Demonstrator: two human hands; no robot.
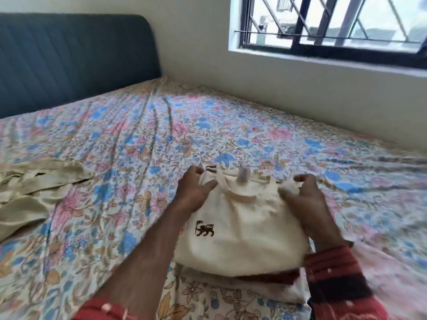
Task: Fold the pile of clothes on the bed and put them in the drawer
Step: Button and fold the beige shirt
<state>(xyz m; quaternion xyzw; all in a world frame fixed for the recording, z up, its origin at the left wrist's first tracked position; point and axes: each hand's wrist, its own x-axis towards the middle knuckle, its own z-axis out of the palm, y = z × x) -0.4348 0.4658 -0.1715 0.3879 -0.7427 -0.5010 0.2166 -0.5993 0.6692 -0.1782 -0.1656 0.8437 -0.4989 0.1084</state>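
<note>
Broadly: bed point(161, 139) under floral sheet, dark padded headboard point(69, 56) at far end, barred window point(335, 26) on right wall. Beige unfolded garment point(30, 195) crumpled at left edge of bed. Cream folded shirt point(242, 232) with small dark lion emblem point(205, 229), atop a stack of folded clothes point(265, 287) near front edge. Left hand point(194, 188) and right hand point(302, 199) apart, each pinching a far corner of shirt.

A bed point(161, 125) under a floral sheet in blue, pink and tan carries a crumpled beige garment point(30, 190) at its left edge and, at the near right, a stack of folded clothes point(242, 245) topped by a cream shirt.
</note>
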